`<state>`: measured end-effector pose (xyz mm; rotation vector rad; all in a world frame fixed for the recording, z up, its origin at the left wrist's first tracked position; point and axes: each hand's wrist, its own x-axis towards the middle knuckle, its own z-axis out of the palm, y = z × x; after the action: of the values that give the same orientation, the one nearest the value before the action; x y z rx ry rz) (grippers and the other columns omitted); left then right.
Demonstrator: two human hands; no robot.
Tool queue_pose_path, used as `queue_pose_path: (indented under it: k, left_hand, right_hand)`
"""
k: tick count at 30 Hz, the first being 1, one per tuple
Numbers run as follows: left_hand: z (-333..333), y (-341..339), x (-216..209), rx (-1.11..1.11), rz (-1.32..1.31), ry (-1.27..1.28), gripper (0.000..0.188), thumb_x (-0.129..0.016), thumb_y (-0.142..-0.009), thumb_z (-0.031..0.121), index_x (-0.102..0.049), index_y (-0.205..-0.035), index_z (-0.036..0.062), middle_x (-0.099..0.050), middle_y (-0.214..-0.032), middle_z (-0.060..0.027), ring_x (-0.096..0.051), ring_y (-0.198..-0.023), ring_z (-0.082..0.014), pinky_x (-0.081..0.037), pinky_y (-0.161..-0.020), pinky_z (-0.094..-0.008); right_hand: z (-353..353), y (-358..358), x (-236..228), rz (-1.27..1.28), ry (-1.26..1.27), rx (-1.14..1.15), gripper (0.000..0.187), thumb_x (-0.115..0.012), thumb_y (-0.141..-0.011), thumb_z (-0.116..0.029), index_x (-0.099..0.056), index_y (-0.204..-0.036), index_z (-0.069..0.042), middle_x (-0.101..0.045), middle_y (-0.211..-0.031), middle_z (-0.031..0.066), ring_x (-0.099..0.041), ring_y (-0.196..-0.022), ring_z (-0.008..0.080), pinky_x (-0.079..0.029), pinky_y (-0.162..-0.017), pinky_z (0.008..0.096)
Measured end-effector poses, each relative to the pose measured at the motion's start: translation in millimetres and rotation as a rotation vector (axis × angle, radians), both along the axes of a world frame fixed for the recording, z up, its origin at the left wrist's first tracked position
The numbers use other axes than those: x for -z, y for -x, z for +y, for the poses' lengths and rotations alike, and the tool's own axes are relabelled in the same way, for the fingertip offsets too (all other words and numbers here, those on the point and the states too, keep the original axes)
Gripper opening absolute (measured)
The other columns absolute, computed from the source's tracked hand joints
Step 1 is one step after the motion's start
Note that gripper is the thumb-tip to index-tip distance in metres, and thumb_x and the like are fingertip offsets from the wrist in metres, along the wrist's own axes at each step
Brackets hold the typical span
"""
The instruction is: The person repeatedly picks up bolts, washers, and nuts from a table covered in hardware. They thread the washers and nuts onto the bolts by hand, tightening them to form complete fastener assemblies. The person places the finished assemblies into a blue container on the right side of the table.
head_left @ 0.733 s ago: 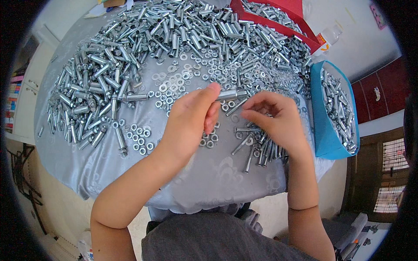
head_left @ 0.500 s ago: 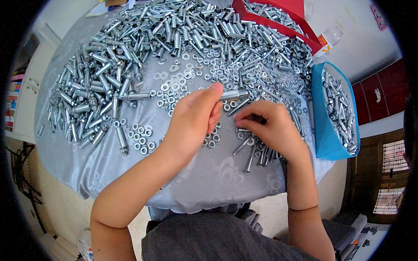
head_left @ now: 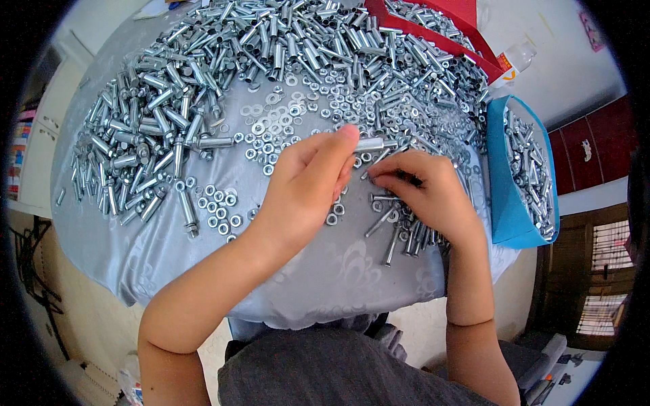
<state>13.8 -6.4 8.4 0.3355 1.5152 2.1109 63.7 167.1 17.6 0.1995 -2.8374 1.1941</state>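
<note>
My left hand [head_left: 308,186] grips a silver metal sleeve bolt [head_left: 371,144], whose end sticks out to the right past my fingertips. My right hand [head_left: 428,193] is curled just right of it, fingertips pinched over the loose bolts [head_left: 399,230] lying on the grey tablecloth [head_left: 325,271]. Whether it holds a small part I cannot tell. Nuts and washers [head_left: 277,128] are scattered just beyond both hands.
A big heap of silver sleeves and bolts [head_left: 149,135] covers the left and far side of the table. A blue bin [head_left: 518,210] with bolts stands at the right edge, a red tray [head_left: 433,27] at the back. A plastic bottle [head_left: 514,57] lies near it.
My right hand has drawn slightly toward the left hand and lower, fingers pinching closer over the bolts. The left hand still holds the sleeve bolt in about the same place.
</note>
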Motion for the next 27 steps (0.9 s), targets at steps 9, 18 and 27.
queue_pose_path:
  k: [9, 18, 27]
  left_hand:
    - [-1.6, 3.0, 3.7, 0.005, -0.009, 0.000, 0.038, -0.044, -0.089, 0.033, -0.041, -0.058, 0.0105, -0.035, -0.054, 0.0066, -0.029, -0.049, -0.0018, -0.022, -0.044, -0.0202]
    - [-1.2, 4.3, 2.9, -0.009, 0.006, -0.033, 0.038, -0.044, -0.089, 0.032, -0.040, -0.058, 0.0105, -0.034, -0.054, 0.0068, -0.028, -0.048, -0.0014, -0.021, -0.043, -0.0201]
    - [0.9, 1.5, 4.6, -0.017, 0.024, -0.012, 0.037, -0.045, -0.089, 0.032, -0.041, -0.059, 0.0101, -0.034, -0.054, 0.0068, -0.028, -0.048, -0.0016, -0.021, -0.043, -0.0203]
  right_hand:
    - [-0.6, 2.8, 4.4, 0.113, -0.103, -0.049, 0.013, -0.061, -0.071, -0.007, -0.061, -0.083, -0.002, -0.061, -0.077, 0.0127, -0.058, -0.073, 0.0280, -0.045, -0.067, 0.0344]
    - [1.2, 0.5, 0.7, 0.146, -0.264, -0.053, 0.015, -0.064, -0.069, -0.010, -0.062, -0.080, -0.001, -0.059, -0.078, 0.0130, -0.055, -0.075, 0.0296, -0.044, -0.068, 0.0357]
    - [-2.3, -0.7, 0.3, 0.071, -0.226, -0.017, 0.015, -0.063, -0.069, -0.011, -0.061, -0.081, -0.001, -0.055, -0.078, 0.0127, -0.053, -0.077, 0.0296, -0.042, -0.070, 0.0360]
